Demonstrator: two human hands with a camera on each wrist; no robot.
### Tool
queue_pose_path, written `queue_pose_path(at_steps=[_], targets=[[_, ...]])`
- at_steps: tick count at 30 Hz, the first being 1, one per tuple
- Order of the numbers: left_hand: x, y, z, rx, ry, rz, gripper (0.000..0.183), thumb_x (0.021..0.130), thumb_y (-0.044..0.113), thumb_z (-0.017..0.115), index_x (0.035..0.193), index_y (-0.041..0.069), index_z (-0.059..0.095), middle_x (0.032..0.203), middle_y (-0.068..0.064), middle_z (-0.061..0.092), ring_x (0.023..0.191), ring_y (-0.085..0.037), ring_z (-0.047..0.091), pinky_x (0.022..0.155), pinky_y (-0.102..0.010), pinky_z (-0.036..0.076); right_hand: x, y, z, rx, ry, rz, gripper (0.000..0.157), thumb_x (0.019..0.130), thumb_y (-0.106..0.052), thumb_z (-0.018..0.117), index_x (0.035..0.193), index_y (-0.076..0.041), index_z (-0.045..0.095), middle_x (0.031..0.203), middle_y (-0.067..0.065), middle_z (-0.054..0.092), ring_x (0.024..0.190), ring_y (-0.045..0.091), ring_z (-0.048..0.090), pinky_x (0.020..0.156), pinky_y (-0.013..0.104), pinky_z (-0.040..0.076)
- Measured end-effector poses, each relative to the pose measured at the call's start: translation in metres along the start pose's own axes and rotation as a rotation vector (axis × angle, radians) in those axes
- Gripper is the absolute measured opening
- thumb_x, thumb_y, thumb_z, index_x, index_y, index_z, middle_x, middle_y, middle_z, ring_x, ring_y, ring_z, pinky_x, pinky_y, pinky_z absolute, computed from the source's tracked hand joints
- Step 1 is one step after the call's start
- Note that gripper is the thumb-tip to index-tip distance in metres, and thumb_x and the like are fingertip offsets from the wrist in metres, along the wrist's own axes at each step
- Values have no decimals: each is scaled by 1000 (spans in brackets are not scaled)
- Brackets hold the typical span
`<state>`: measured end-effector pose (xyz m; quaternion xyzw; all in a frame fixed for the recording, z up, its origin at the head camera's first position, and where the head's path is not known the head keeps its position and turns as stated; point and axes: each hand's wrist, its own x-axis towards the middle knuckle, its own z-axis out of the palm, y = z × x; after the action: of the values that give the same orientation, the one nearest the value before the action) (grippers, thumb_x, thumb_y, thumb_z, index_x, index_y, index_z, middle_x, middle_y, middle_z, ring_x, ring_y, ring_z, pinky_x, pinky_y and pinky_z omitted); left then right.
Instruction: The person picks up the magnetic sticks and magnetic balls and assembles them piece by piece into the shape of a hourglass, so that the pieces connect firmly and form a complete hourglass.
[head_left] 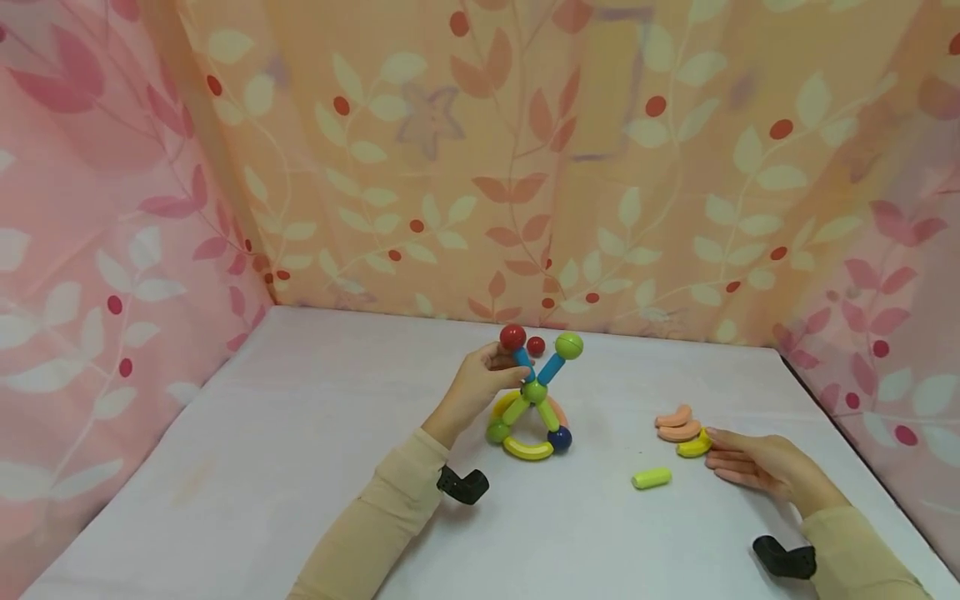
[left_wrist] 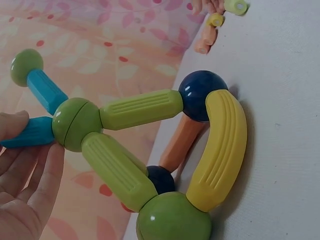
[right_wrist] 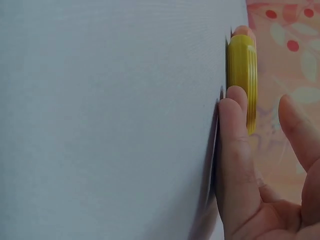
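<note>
A white, smooth-looking cloth (head_left: 300,400) covers the table beneath both hands, and beyond them hangs floral fabric (head_left: 480,167) in orange and pink. The left hand (head_left: 476,379) pinches a blue rod (left_wrist: 36,131) of an upright construction (head_left: 534,392) just to its right: glossy round balls, ribbed straight sticks and a ring of curved pieces at the base. The right hand (head_left: 761,462), fingers extended, touches a ribbed, curved yellow piece (head_left: 693,444); curved salmon pieces (head_left: 678,432) lie just beyond its fingertips, a straight lime stick (head_left: 651,478) to its left.
</note>
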<state>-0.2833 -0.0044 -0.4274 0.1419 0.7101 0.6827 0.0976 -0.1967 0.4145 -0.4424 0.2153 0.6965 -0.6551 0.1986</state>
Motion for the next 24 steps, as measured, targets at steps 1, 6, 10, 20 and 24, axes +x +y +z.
queue_pose_path(at_steps=[1,6,10,20,24], targets=[[0,0,0,3,1,0,40,93,21,70,129,7,61,115,-11,68,103,-18,66,99,-38,56,1,-2,2,-20,25,7,20,95,-32,67,85,-15,68,81,2,75,76,14,75,76,29,62],[0,0,1,-2,1,-3,39,94,21,70,129,7,61,114,-10,68,103,-18,65,99,-37,56,3,-10,12,-128,99,29,29,96,-32,67,86,-4,70,72,3,74,68,14,74,70,28,62],[-1,0,1,-3,-6,9,40,94,20,69,130,5,60,114,-11,68,104,-19,65,98,-36,56,6,-14,19,-189,146,46,37,96,-33,65,93,4,66,67,3,72,63,13,72,68,28,62],[-3,1,0,3,7,5,38,94,21,70,128,6,61,114,-11,68,102,-18,65,100,-37,55,12,-23,24,-277,162,50,40,97,-28,60,106,11,56,66,2,70,62,12,71,66,26,61],[-3,1,0,0,4,4,41,94,21,70,130,5,60,115,-11,69,101,-17,66,100,-37,55,6,-30,25,-285,170,-41,48,97,-30,60,115,12,48,71,-3,68,63,9,70,66,23,61]])
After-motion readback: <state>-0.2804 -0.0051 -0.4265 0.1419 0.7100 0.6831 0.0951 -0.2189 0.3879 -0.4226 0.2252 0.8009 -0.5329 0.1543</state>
